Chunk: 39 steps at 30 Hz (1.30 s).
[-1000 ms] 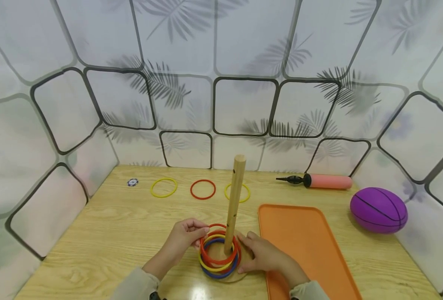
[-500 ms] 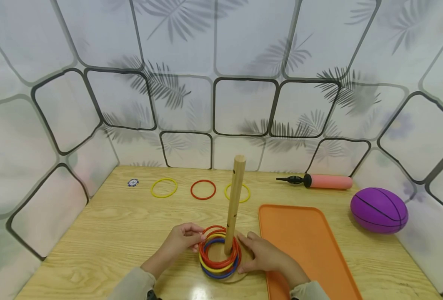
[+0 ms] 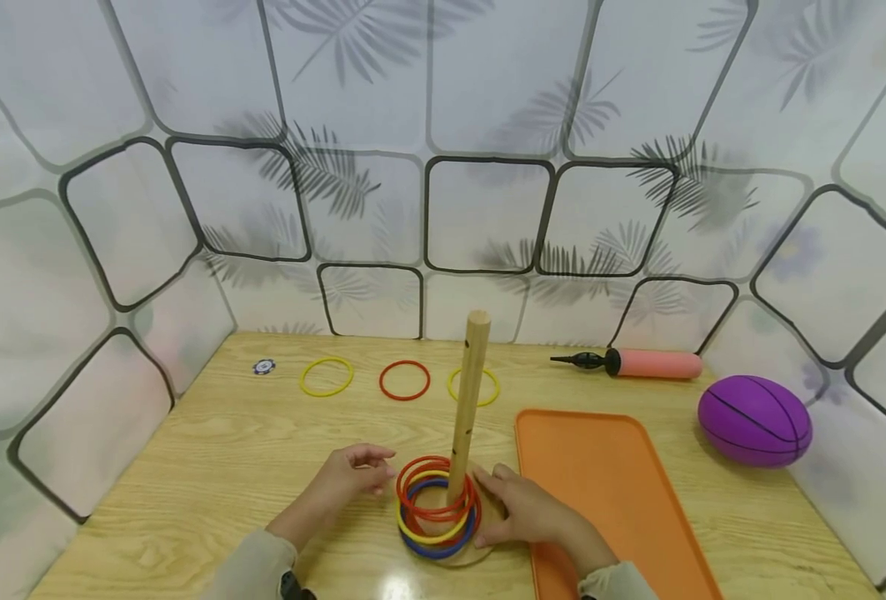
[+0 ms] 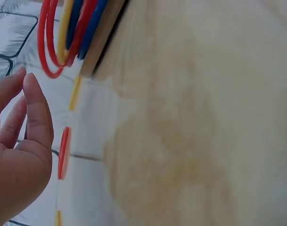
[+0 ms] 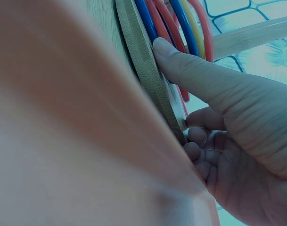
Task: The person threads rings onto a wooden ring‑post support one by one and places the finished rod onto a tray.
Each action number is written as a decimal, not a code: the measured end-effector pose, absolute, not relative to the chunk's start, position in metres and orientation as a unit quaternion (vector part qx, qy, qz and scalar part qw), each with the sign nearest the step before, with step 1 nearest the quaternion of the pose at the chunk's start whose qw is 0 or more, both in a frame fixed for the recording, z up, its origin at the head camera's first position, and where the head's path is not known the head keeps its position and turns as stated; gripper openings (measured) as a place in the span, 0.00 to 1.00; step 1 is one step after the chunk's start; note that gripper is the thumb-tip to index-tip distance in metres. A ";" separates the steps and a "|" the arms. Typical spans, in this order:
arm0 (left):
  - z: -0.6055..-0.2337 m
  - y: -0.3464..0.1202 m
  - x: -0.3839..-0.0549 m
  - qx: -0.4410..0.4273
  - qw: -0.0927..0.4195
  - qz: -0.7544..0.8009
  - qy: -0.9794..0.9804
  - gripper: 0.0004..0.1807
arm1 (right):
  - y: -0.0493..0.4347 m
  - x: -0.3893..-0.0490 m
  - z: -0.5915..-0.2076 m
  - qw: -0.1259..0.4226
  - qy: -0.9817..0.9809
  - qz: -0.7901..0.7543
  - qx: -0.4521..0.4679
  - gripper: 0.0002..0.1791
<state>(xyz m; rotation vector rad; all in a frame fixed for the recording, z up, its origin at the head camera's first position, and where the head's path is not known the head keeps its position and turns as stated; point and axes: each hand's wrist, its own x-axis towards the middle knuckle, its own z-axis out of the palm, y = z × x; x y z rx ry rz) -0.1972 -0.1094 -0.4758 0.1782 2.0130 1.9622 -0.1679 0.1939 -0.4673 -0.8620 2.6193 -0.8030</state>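
Note:
A wooden ring-toss stand with a tall upright post [image 3: 468,400] and a flat base [image 5: 150,75] is on the table. Red, yellow and blue rings [image 3: 435,553] are stacked loosely around the foot of the post. The topmost red ring [image 4: 41,42] lies tilted, its left side raised. My left hand [image 3: 348,481] is just left of the stack, holding nothing; thumb and fingertips point towards the rings with a gap between. My right hand [image 3: 530,510] grips the right edge of the base, thumb on top beside the rings and fingers curled at the rim.
An orange tray [image 3: 600,475] lies right of the stand, under my right wrist. Behind are a yellow ring [image 3: 327,396], a red ring [image 3: 404,398], another yellow ring [image 3: 497,388] and a poker chip [image 3: 264,367]. A pink hand pump [image 3: 656,363] and purple ball [image 3: 754,421] are on the right.
The left hand has let go of the top red ring and drawn back to the left. That ring has dropped onto the stack. The right hand stays on the base.

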 end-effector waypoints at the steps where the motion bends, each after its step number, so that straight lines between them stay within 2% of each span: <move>1: -0.474 -0.111 -0.199 0.058 0.161 0.687 0.706 0.23 | 0.194 -0.168 -0.468 0.134 0.903 -0.278 -0.298 0.54; 15: -0.454 -0.142 -0.234 0.001 0.121 0.674 0.729 0.23 | 0.194 -0.169 -0.467 0.118 0.902 -0.281 -0.307 0.54; 21: -0.450 -0.161 -0.256 0.013 0.106 0.660 0.743 0.26 | 0.194 -0.169 -0.468 0.117 0.900 -0.285 -0.309 0.54; 39: -0.468 -0.199 -0.286 -0.057 0.098 0.649 0.753 0.31 | 0.195 -0.169 -0.470 0.103 0.902 -0.281 -0.311 0.54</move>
